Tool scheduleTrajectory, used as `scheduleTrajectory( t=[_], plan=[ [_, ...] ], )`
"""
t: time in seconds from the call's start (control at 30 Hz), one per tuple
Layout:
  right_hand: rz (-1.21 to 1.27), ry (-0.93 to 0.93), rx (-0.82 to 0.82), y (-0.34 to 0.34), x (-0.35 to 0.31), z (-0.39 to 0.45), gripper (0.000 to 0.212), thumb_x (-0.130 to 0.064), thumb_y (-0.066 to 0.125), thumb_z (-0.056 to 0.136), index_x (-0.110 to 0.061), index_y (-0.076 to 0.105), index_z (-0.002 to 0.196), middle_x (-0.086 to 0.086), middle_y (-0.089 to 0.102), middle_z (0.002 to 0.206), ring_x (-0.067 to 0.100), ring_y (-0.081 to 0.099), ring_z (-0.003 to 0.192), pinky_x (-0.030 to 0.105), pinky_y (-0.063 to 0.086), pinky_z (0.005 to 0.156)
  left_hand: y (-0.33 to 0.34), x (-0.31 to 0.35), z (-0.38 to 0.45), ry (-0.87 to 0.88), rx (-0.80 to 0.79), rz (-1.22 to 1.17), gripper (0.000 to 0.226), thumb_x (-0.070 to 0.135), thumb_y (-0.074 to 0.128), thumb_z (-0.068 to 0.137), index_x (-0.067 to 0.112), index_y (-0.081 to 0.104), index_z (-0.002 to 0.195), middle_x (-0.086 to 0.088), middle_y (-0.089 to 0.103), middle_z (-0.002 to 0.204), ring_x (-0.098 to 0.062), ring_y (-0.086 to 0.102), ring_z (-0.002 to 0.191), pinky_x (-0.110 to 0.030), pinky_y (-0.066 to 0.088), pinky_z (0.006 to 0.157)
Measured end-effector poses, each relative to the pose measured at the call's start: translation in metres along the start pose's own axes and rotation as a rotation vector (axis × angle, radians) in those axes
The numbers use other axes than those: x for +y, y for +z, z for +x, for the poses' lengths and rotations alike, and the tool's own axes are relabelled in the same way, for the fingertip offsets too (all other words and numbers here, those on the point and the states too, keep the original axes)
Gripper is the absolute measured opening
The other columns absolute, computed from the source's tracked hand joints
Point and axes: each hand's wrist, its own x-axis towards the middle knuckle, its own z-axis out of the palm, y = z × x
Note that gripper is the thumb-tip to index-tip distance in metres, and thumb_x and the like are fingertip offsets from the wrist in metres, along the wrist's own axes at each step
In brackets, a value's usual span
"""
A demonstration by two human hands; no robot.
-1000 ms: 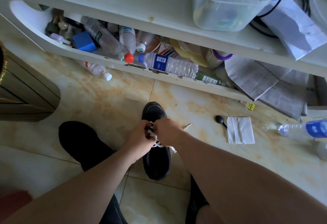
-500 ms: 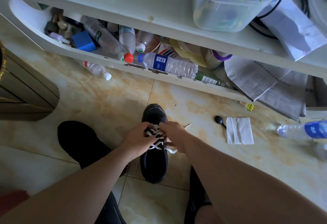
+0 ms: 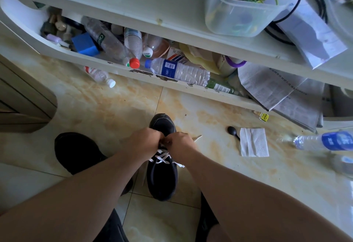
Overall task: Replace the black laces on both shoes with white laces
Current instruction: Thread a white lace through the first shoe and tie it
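In the lower middle of the frame, my left hand point(image 3: 144, 143) and right hand point(image 3: 182, 144) pinch the white lace point(image 3: 162, 156) together over the black shoe point(image 3: 162, 176), probably to thread the toe-side eyelets.

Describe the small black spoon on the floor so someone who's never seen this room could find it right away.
Start at the long white shelf unit crammed with plastic bottles, then drop to the marbled floor tiles right of the black shoe being laced. The black spoon lies there, its handle slipping under a folded white napkin. It is the only small dark thing among pale paper and clear bottles.
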Motion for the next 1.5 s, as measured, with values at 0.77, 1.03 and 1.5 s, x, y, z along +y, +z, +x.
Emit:
scheduleTrajectory(
  t=[0.77,1.03,1.5],
  plan=[
    [0.691,0.379,-0.087,-0.006,0.002,-0.007,0.023,-0.006,0.054,0.089,-0.024,0.065,0.098,0.007,0.060,0.085,0.019,0.053,0.063,0.027,0.045,0.052,0.016,-0.011,-0.004,0.128,0.021,0.038,0.029,0.027,0.048,0.107,0.029,0.073,0.121,-0.001,0.070,0.092,-0.021,0.062,0.080,-0.030,0.039,0.065],
    [0.316,0.192,-0.041,0.006,-0.008,-0.017,0.037,-0.035,0.069,0.081,-0.022,0.053,0.112,-0.002,0.059,0.094,0.019,0.059,0.083,0.032,0.048,0.067,0.008,0.008,0.002,0.091,-0.125,0.167,0.012,0.021,0.056,0.092,0.023,0.062,0.101,-0.001,0.063,0.092,-0.028,0.066,0.087,-0.039,0.056,0.077],
    [0.565,0.203,0.069,0.005,0.015,-0.023,0.024,-0.025,0.056,0.100,-0.039,0.067,0.115,-0.010,0.065,0.103,0.016,0.066,0.080,0.029,0.054,0.065,0.020,-0.011,-0.005,-0.186,0.117,-0.565,0.015,0.027,0.050,0.108,0.029,0.063,0.102,-0.006,0.067,0.083,-0.018,0.057,0.066,-0.031,0.040,0.059]
  ],
)
